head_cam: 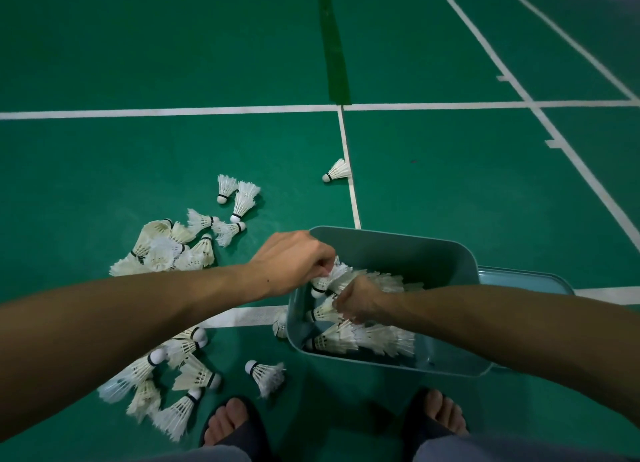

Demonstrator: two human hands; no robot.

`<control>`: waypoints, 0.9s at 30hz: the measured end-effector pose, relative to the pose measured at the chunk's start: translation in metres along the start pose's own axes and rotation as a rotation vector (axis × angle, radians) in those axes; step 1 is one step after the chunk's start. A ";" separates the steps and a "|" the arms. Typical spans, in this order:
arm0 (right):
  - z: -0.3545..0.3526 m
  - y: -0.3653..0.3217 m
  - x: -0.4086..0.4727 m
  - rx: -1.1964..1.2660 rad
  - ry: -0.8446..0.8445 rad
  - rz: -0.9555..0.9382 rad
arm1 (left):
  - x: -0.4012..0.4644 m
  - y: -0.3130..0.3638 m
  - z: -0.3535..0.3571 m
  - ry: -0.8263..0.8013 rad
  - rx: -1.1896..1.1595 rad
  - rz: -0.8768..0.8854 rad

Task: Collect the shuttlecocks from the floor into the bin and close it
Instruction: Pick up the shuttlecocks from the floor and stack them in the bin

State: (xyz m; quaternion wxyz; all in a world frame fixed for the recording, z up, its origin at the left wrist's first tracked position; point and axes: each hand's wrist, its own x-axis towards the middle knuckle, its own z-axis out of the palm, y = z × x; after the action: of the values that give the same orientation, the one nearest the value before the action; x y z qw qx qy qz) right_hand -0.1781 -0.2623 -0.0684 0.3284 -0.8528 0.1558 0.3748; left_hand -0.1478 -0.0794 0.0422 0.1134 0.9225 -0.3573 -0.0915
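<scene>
A teal plastic bin (pixel 408 247) stands open on the green court floor in front of my feet, with several white shuttlecocks (pixel 367 338) lying inside. My left hand (pixel 294 264) hovers over the bin's left rim, fingers pinched on a shuttlecock (pixel 329 278). My right hand (pixel 358 299) is inside the bin, fingers closed among the shuttlecocks there. A loose pile of shuttlecocks (pixel 166 247) lies left of the bin, another cluster (pixel 173 375) sits by my left foot, and a single one (pixel 337 170) rests farther off on a white line.
The bin's lid (pixel 526 279) lies flat on the floor at the bin's right side. My two feet in dark sandals (pixel 235 423) stand at the near edge. White court lines (pixel 173 111) cross the green floor.
</scene>
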 end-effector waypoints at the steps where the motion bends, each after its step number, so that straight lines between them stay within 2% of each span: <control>1: -0.006 0.001 -0.001 0.000 0.014 -0.015 | 0.000 0.000 0.002 -0.018 -0.005 -0.003; 6: -0.041 0.009 -0.028 -0.115 0.358 -0.351 | 0.004 0.003 0.004 -0.098 -0.042 -0.024; 10: -0.055 0.016 -0.059 -0.477 0.381 -0.728 | 0.014 0.012 0.008 -0.145 -0.090 -0.019; 12: -0.054 0.021 -0.057 -0.565 0.381 -0.801 | 0.021 0.019 0.011 -0.167 -0.135 -0.019; 15: -0.048 0.028 -0.047 -0.562 0.352 -0.782 | 0.031 0.023 0.016 -0.145 -0.172 -0.057; 18: -0.039 0.036 -0.038 -0.518 0.347 -0.627 | 0.036 0.023 0.022 -0.153 -0.174 -0.157; 23: -0.019 0.041 -0.025 -0.458 0.296 -0.456 | 0.034 0.030 0.046 -0.463 -0.102 -0.316; 27: -0.004 0.042 -0.017 -0.432 0.226 -0.382 | 0.035 0.041 0.062 -0.575 -0.140 -0.359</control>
State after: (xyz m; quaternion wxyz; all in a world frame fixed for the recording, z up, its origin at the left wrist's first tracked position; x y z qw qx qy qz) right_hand -0.2084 -0.2957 -0.0721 0.1848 -0.9531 -0.0552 0.2334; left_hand -0.1637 -0.1414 -0.0087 0.0531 0.8972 -0.1996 -0.3904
